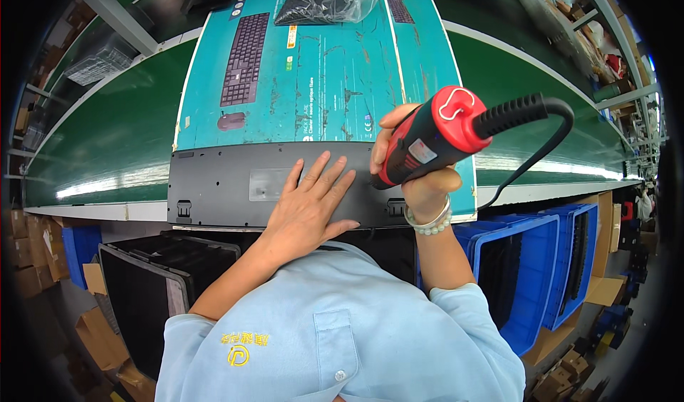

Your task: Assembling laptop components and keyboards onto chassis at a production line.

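A black keyboard (203, 170) lies face down along the near edge of a flattened teal carton (320, 74), its label, small holes and folding feet showing. Flat on its middle rests my left hand (306, 206), fingers spread, holding nothing. My right hand (431, 188) is wrapped round a red and black corded electric screwdriver (434, 138) above the keyboard's right part. The tool is tilted, with its cable end toward the upper right. Its tip is hidden behind the tool body and hand, so I cannot tell whether it touches the keyboard.
A clear plastic bag (328, 3) of small black pieces lies on the carton's far end. Green bench surface (100, 145) runs to both sides. The tool's black cable (541, 156) loops down at right. Blue bins (520, 281) stand low right, a black crate (135, 288) low left.
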### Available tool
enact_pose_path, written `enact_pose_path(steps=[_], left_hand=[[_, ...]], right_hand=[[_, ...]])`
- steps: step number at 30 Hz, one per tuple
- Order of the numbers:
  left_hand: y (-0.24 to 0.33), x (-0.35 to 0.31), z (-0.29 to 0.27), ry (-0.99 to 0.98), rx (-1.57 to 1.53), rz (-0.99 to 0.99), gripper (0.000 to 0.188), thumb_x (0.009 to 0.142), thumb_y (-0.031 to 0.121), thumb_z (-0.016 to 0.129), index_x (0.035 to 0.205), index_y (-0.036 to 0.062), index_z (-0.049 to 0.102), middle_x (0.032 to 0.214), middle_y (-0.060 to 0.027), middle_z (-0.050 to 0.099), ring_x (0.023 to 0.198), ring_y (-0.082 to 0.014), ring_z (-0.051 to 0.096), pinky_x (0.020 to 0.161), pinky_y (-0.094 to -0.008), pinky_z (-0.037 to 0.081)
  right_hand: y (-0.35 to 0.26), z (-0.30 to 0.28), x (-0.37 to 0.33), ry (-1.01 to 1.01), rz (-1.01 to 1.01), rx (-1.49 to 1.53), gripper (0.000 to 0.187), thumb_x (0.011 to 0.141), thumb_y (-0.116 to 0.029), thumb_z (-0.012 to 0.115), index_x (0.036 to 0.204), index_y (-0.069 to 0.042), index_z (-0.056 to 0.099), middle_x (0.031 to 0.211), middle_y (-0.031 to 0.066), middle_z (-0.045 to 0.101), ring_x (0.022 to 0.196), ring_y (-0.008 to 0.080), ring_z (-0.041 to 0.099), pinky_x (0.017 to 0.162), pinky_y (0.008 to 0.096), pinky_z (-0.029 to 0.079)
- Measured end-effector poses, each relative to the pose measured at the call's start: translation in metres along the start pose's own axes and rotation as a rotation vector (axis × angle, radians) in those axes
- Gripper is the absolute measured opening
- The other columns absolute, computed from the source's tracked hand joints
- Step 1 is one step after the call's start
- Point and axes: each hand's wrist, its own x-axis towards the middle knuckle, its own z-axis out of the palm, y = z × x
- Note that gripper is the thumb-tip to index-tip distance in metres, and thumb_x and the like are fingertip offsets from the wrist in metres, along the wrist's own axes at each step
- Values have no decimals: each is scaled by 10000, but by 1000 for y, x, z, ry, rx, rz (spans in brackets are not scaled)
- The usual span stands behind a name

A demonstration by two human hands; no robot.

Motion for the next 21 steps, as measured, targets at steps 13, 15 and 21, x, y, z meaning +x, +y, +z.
enact_pose_path(steps=[13,15,21], left_hand=[[5,13,-2,114,-102,31,550,850,327,660,1310,53,536,1337,-110,537,1305,-301,435,1113,-474,248],[9,21,-1,148,-131,48,511,850,298,666,1287,56,560,1296,-108,574,1266,-297,486,1104,-461,268],[19,43,1,109,-288,41,291,849,163,663,1127,78,666,1019,-50,678,957,-214,621,913,-329,421]], right_hand=[[-42,2,20,128,-90,-16,1138,631,-958,367,1194,19,527,595,76,574,414,142,531,375,231,415],[-51,2,21,127,-161,73,1113,653,-946,381,1226,-2,522,612,76,575,414,141,524,377,232,410],[-74,-8,15,43,-259,181,1051,675,-906,458,1281,-49,506,667,71,583,435,138,528,396,232,419]])
